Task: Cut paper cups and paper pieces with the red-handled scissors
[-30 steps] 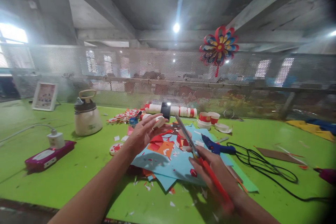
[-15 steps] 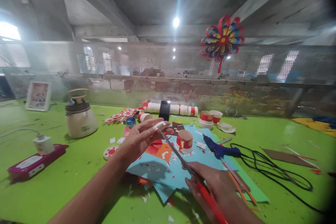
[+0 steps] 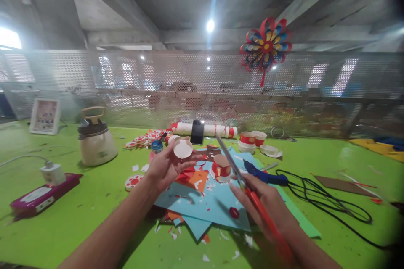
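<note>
Right hand [image 3: 268, 197] is closed around the scissors [image 3: 258, 206]; the blades point forward and slightly left, apart from the left hand [image 3: 162, 172]. Left hand is partly curled and holds a white disc [image 3: 183, 149] at the fingers, round face turned toward the wearer.

Paper scraps [image 3: 205, 258] lie on the green table [image 3: 94, 201], between the forearms. Blue paper [image 3: 202, 210] lies below and between the hands. It carries a red bit [image 3: 234, 212] near the right hand, orange paper [image 3: 203, 176] and an upright cup [image 3: 221, 169].

A spotted disc [image 3: 134, 182] lies left of the left hand. A glue gun [image 3: 263, 173] lies just beyond the right hand; its cable [image 3: 328, 197] runs to the right. A jar [image 3: 156, 147] stands just beyond the left hand, with a kettle [image 3: 97, 147] well to its left.

Farther beyond both hands, a phone [image 3: 197, 131] stands in front of a white tube [image 3: 184, 129]. A mesh screen [image 3: 189, 71] spans the far side.
</note>
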`<state>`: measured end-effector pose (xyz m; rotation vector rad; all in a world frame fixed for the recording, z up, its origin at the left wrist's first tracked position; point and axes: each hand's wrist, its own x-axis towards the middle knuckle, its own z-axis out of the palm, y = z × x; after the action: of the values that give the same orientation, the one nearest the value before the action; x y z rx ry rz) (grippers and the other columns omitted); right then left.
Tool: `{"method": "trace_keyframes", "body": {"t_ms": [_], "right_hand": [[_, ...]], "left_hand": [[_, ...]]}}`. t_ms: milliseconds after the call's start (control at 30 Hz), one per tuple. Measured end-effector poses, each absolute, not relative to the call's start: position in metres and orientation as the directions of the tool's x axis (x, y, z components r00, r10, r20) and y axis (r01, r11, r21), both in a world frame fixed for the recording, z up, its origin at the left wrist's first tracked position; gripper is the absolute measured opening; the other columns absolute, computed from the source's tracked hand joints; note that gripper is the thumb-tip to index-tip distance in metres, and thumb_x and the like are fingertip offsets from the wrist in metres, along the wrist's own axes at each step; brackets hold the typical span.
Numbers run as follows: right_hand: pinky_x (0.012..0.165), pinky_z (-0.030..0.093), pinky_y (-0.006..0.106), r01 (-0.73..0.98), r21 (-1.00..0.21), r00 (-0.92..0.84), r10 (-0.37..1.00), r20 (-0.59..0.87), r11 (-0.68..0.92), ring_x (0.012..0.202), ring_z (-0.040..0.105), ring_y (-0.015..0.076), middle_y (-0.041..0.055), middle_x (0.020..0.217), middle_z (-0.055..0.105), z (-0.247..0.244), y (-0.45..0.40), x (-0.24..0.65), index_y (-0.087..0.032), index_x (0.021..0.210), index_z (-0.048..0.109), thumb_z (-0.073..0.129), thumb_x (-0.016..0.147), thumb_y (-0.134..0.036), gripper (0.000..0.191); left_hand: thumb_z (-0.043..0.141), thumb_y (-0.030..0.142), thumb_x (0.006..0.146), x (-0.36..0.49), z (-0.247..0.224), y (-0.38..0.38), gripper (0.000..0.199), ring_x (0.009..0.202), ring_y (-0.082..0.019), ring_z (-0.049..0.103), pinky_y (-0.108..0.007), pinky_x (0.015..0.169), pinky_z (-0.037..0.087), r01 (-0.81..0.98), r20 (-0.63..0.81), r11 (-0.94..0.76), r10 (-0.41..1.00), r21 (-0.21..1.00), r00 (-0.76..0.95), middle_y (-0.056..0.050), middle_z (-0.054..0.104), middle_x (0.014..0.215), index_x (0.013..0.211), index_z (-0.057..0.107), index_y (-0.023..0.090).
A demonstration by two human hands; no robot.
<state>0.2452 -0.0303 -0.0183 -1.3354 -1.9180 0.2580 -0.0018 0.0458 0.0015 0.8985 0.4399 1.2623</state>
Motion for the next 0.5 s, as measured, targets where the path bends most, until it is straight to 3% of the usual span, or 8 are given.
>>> {"method": "trace_keyframes", "body": {"t_ms": [133,333,500], "right_hand": [[0.055,0.051,0.028,0.76,-0.546,-0.069,0.879,0.472,0.353,0.058,0.062,0.0182,0.0009,0.064,0.066,-0.021,-0.004,0.258,-0.018,0.105,0.061,0.044,0.091,-0.047,0.037],[0.074,0.053,0.037,0.907,-0.417,0.103,0.927,0.36,0.062,0.081,0.066,0.0172,0.0037,0.095,0.067,-0.03,0.034,0.282,-0.015,0.105,0.062,0.057,0.092,-0.038,0.026],[0.082,0.052,0.041,0.95,-0.303,0.16,0.956,0.245,-0.081,0.094,0.064,0.0203,0.0068,0.111,0.064,-0.034,0.04,0.288,-0.017,0.112,0.06,0.056,0.093,-0.037,0.028]], "left_hand": [[0.034,0.034,0.097,-0.002,-0.001,0.049,0.036,0.079,-0.025,0.07,-0.031,0.062,0.056,-0.634,0.128,0.066,0.958,0.77,0.255,-0.016,0.071,0.088,0.118,0.055,0.014],[0.036,0.029,0.096,-0.003,-0.01,0.056,0.031,0.064,-0.018,0.066,-0.023,0.052,0.05,-0.663,0.086,0.078,0.974,0.744,0.211,-0.013,0.069,0.076,0.102,0.06,0.011],[0.04,0.03,0.096,-0.009,-0.016,0.067,0.028,0.067,-0.017,0.065,-0.023,0.053,0.05,-0.671,0.064,0.062,0.985,0.739,0.161,-0.012,0.067,0.076,0.095,0.061,0.012]]}}
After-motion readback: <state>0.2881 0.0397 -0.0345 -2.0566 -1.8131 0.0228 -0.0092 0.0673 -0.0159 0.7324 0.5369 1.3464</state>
